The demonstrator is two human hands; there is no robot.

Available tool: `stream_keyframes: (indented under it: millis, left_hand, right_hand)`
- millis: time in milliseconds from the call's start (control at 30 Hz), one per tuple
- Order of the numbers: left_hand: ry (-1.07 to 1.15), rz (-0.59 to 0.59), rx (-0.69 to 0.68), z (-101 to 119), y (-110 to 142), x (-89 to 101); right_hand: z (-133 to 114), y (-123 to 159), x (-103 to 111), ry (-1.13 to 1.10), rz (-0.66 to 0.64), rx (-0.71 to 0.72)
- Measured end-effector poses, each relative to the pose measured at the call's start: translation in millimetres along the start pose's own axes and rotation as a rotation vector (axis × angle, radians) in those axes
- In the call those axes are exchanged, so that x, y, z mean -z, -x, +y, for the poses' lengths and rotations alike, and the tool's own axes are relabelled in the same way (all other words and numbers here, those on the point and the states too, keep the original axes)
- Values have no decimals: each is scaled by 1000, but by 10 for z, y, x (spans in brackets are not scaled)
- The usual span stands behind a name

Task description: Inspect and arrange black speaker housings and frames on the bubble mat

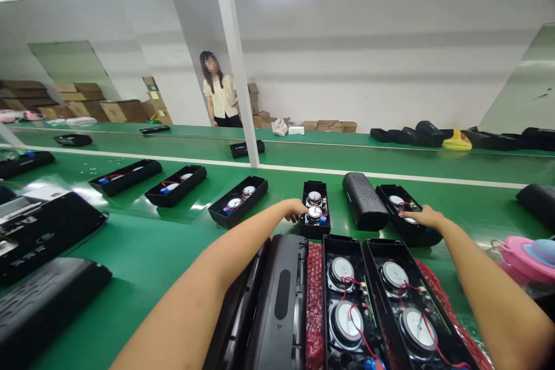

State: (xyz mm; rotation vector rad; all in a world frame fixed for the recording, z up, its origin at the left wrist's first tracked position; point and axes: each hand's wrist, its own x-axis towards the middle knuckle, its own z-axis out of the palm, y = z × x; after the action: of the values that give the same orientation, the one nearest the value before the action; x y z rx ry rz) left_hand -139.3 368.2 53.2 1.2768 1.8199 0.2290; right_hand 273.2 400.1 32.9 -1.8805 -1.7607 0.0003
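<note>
My left hand (293, 209) reaches forward and its curled fingers grip the near left edge of an open black speaker housing (315, 208) with two round drivers, standing lengthwise on the green belt (151, 248). My right hand (427, 217) lies on top of another open speaker housing (405, 214) further right, fingers bent over its near end. Between the two housings lies a closed black speaker cover (365, 201). Close in front of me stand two more open housings (347, 306) (411, 312) with red wires, and a black cover (277, 300) on their left.
Several open housings (238, 201) (176, 185) (125, 176) sit in a row along the belt to the left. Black covers (47, 300) lie at the near left. A pink object (526, 254) sits at the right. A person (221, 92) stands beyond the far belt by cardboard boxes (108, 108). A white post (236, 63) rises mid-line.
</note>
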Motion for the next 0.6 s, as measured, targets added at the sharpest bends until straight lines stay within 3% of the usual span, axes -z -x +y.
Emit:
stream_keyframes:
  millis: [67,133,233,367,467,600]
  left_hand:
    - [15,6,7,22,21,-77]
    - [37,43,-10,60,62,-114]
    - [72,113,-53,149,175,-54]
    - [112,230,-124,156,515,246]
    - [151,350,-215,-87,935,585]
    - [182,501,-245,-790,1604,1051]
  right_hand:
    - [-145,15,92,22,10,-92]
    - [-419,22,171,-12,27,-86]
    - [-1005,90,243,-126,7,74]
    - [-1779,429,368,-226,-80,303]
    - [-2127,830,560,-274,-197,523]
    - [-2212,1361,816,-255,-316,645]
